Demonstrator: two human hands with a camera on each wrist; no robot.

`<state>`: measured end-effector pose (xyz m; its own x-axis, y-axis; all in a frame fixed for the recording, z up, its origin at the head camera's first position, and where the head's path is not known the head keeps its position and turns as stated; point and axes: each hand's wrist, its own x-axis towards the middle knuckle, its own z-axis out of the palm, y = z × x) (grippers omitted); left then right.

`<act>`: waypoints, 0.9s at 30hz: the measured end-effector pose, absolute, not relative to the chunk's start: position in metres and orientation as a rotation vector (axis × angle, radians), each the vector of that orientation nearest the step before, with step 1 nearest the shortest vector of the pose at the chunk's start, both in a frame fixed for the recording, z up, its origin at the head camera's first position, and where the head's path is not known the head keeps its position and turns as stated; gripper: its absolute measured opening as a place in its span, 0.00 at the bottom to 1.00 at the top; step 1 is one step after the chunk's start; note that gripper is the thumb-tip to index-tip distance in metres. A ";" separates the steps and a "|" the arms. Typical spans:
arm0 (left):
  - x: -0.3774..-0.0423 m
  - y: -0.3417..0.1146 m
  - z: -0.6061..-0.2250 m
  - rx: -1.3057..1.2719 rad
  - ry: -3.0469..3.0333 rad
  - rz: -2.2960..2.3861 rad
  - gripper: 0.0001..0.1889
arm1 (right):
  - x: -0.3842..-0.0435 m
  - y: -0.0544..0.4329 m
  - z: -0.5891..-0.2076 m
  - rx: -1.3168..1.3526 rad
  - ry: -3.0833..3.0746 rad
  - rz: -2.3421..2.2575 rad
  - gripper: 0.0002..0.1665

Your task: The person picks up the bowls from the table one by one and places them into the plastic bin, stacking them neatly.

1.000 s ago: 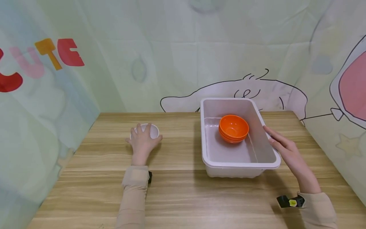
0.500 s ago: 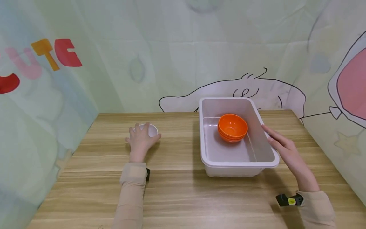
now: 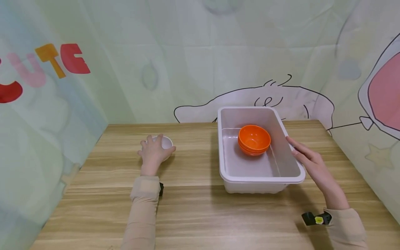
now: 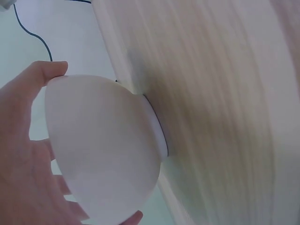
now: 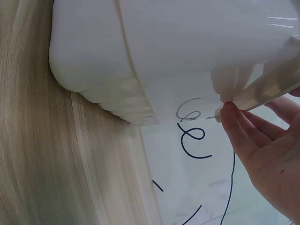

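Note:
A white bowl (image 3: 167, 142) is at the left of the wooden table, partly hidden under my left hand (image 3: 152, 152). Spread over its mouth, the fingers and thumb grip the rim from opposite sides. In the left wrist view the bowl's smooth outer wall (image 4: 103, 145) and its foot ring show close over the wood. To the right, a white plastic tub (image 3: 222, 152) contains a stack of orange bowls (image 3: 254, 140). My right hand (image 3: 315, 166) holds the tub's right rim; in the right wrist view its fingertips (image 5: 229, 112) are right at that rim.
The wooden table (image 3: 190, 208) reaches back to a pale printed cloth wall (image 3: 187, 76). More of this cloth hangs along the left and right sides. A stretch of tabletop lies between the white bowl and the tub.
The left hand has drawn in slightly around the white bowl, and a little more of the bowl's outer side shows under the thumb. The right hand stays on the tub.

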<state>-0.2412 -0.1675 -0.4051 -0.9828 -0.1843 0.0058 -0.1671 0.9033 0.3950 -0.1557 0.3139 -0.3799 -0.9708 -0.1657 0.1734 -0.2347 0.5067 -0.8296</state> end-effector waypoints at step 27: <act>-0.230 -0.144 -0.395 0.301 -3.022 -0.640 0.43 | -0.157 0.315 -0.380 0.361 -2.653 1.479 0.28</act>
